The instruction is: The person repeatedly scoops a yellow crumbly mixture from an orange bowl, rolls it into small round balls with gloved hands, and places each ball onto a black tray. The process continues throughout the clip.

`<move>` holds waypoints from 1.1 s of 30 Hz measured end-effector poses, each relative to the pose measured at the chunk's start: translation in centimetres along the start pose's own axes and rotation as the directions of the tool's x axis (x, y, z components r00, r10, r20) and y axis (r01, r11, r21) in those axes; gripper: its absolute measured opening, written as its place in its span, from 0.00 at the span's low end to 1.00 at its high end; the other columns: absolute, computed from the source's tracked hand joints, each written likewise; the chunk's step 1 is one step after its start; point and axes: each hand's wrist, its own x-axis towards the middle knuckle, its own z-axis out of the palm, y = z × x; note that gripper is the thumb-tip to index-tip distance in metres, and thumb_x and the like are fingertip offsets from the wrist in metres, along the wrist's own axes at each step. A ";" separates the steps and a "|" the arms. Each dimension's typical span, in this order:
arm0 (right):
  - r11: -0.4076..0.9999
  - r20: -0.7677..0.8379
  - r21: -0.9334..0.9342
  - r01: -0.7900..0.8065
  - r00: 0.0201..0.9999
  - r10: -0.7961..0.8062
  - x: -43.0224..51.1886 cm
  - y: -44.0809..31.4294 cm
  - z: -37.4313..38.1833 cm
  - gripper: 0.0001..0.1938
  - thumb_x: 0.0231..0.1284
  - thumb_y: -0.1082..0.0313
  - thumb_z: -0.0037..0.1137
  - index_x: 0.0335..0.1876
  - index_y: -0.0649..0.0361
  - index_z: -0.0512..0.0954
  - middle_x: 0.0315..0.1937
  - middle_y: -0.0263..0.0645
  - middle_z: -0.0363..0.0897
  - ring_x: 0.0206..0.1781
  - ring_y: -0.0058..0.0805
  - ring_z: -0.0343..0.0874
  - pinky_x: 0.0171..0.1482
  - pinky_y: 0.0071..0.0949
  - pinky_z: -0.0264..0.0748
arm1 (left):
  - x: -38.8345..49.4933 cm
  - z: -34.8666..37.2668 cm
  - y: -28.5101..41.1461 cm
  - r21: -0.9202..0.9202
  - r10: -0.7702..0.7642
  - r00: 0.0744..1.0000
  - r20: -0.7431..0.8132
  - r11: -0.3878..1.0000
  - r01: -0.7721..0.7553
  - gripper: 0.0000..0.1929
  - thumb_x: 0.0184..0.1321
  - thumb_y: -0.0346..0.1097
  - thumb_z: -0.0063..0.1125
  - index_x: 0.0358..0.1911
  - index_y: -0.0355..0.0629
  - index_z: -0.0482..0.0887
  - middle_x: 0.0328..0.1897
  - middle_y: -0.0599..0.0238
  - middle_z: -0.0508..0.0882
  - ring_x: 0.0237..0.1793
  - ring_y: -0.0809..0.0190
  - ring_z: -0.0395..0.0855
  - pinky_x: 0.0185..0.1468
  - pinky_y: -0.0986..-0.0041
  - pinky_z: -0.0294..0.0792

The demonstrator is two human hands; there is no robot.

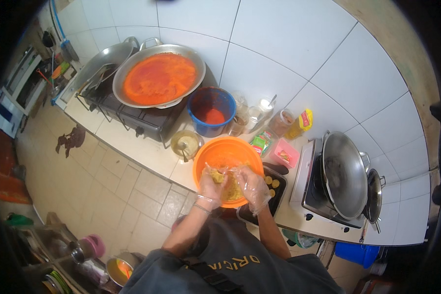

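Observation:
Both hands wear clear plastic gloves above an orange basin (pixel 202 149). My left hand (pixel 210 187) is cupped around a lump of yellow mash (pixel 217 176). Close beside it, my right hand (pixel 253 187) has its fingers bent inward over the basin; whether it grips anything cannot be made out. More yellow mash (pixel 232 191) lies in the basin below the hands. Partly under the basin's right side is a dark rectangular tray (pixel 279 200), with several round yellow patties (pixel 275 183) on it. A glass bowl of pale paste (pixel 187 144) with a spoon stands left of the basin.
A wok of red sauce (pixel 160 79) sits on the left stove (pixel 139 119). Behind the basin are a blue bucket (pixel 205 126), several jars (pixel 255 114), a pink container (pixel 293 153) and an oil pouch (pixel 302 124). An unfilled wok (pixel 345 176) rests on the right stove (pixel 302 172).

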 end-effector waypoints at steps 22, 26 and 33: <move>0.932 -0.004 0.164 0.324 0.945 -0.327 1.0 -4.4 1.2 0.20 0.74 0.65 0.49 0.67 0.62 0.76 0.67 0.51 0.76 0.74 0.50 0.70 0.78 0.43 0.59 | -4.5 5.1 -1.4 0.108 -0.125 0.979 0.161 0.988 0.108 0.23 0.80 0.53 0.42 0.61 0.43 0.78 0.58 0.62 0.84 0.60 0.58 0.81 0.69 0.65 0.71; 0.925 -0.104 0.070 0.372 0.925 -0.364 1.0 -5.1 0.6 0.21 0.71 0.66 0.50 0.67 0.61 0.77 0.66 0.50 0.77 0.74 0.52 0.69 0.78 0.45 0.58 | -5.6 6.3 -0.3 0.103 -0.040 0.950 0.310 0.995 0.008 0.25 0.78 0.56 0.45 0.63 0.41 0.77 0.61 0.60 0.83 0.63 0.56 0.80 0.71 0.63 0.70; 0.887 -0.117 -0.026 0.461 0.880 -0.460 1.7 -6.0 -0.1 0.22 0.69 0.68 0.53 0.67 0.62 0.75 0.67 0.51 0.75 0.73 0.49 0.69 0.78 0.47 0.58 | -6.7 7.9 0.1 -0.008 -0.052 0.949 0.312 0.998 0.058 0.29 0.79 0.59 0.40 0.64 0.41 0.76 0.64 0.57 0.82 0.65 0.54 0.79 0.73 0.60 0.69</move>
